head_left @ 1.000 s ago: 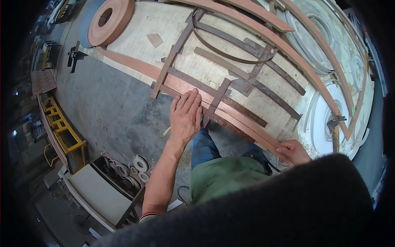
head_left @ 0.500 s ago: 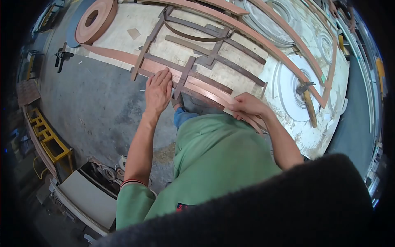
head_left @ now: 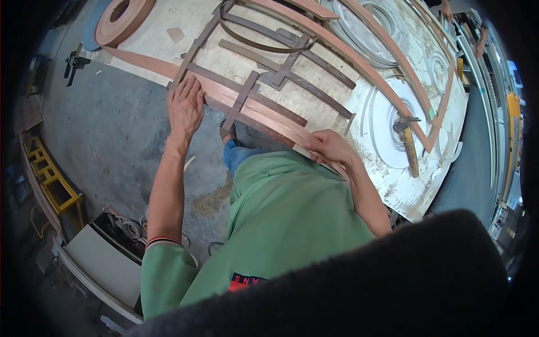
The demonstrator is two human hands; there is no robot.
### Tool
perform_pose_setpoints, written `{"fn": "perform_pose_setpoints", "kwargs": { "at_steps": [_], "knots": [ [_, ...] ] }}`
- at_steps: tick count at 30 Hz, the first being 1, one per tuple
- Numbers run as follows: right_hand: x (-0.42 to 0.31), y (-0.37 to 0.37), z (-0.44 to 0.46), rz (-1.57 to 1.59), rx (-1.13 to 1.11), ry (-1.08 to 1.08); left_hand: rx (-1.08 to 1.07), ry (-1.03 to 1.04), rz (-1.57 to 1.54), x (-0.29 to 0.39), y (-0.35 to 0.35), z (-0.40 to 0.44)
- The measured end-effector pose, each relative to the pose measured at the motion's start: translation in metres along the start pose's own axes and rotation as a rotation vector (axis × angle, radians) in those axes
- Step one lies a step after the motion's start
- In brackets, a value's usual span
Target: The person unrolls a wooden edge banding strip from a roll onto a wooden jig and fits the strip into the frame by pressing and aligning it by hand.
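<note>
My left hand (head_left: 186, 108) lies flat, its fingers stretched over a reddish-brown band (head_left: 216, 95) at the table's near edge. Beside its fingertips is the left wooden crosspiece (head_left: 193, 54). From a large roll (head_left: 130, 22) at the far left, the band runs under that crosspiece and a shorter brown one (head_left: 240, 101) toward my right hand (head_left: 332, 147). My right hand is closed on the band's near-right part, thumb on top. A thin pale strip (head_left: 303, 150) shows just below its fingers; I cannot tell whether it is a separate piece.
A hammer (head_left: 409, 143) lies on a white coil (head_left: 384, 126) to the right. Long reddish-brown strips (head_left: 359, 59) cross the table (head_left: 359, 140), with another pale coil (head_left: 387, 28) behind. A yellow frame (head_left: 51, 177) stands at the left. A co-worker's arm (head_left: 481, 42) shows at the far right.
My left hand has slid left along the band, up to the left crosspiece. My right hand keeps its hold on the band. The whole view has shifted slightly.
</note>
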State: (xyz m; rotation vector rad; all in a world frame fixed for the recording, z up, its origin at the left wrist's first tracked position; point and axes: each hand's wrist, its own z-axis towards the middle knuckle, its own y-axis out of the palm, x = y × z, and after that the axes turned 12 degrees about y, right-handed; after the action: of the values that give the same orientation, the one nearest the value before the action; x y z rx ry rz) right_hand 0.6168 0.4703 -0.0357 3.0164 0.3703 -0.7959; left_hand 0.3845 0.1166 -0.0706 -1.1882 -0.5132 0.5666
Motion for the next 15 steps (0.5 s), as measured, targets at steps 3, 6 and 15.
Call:
{"fn": "perform_pose_setpoints", "kwargs": {
  "at_steps": [3, 6, 15],
  "knots": [
    [0.012, -0.007, -0.007, 0.007, -0.009, 0.038, -0.026, 0.0, -0.03, 0.015, -0.001, 0.0],
    [0.017, -0.017, -0.03, 0.013, 0.005, 0.071, -0.02, -0.006, -0.075, 0.036, -0.002, -0.004],
    [0.048, -0.032, -0.044, 0.044, -0.046, 0.088, 0.005, 0.01, -0.157, 0.063, -0.006, -0.006]
  ]
}}
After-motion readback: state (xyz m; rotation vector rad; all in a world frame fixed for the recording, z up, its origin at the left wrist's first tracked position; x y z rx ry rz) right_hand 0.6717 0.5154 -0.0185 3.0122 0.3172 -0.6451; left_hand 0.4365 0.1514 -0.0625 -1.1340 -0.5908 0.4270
